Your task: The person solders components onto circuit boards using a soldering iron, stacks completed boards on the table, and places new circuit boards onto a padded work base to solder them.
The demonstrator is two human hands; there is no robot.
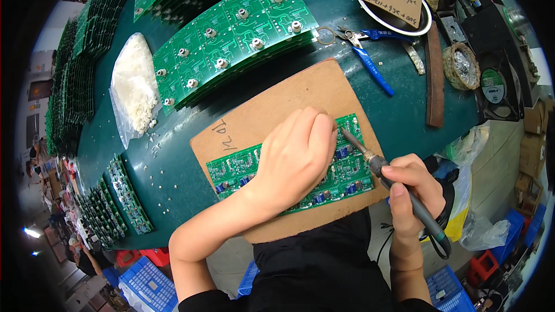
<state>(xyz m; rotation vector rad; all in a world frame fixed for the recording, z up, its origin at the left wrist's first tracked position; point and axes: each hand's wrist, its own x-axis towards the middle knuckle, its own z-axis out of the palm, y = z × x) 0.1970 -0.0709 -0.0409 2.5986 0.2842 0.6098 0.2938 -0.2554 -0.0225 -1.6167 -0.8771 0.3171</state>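
A green circuit board (354, 174) crowded with small parts lies on a brown hardboard sheet (306, 89) in front of me. My right hand (417, 188) grips the grey handle of a soldering iron (426, 215) like a pen. The iron's tip points up and left, at the far right part of the circuit board, close to my left fingertips; whether it touches cannot be made out. My left hand (298, 153) rests over the middle of the circuit board with its fingers curled closed. Its fingertips face away, so whatever they pinch is hidden.
Stacked green circuit boards (231, 34) stand behind the sheet, beside a bag of small white parts (136, 84). Blue-handled cutters (373, 69), a white-rimmed bowl (428, 23), a small basket (448, 60) and a fan (493, 88) are at right. More boards (130, 196) line the left edge.
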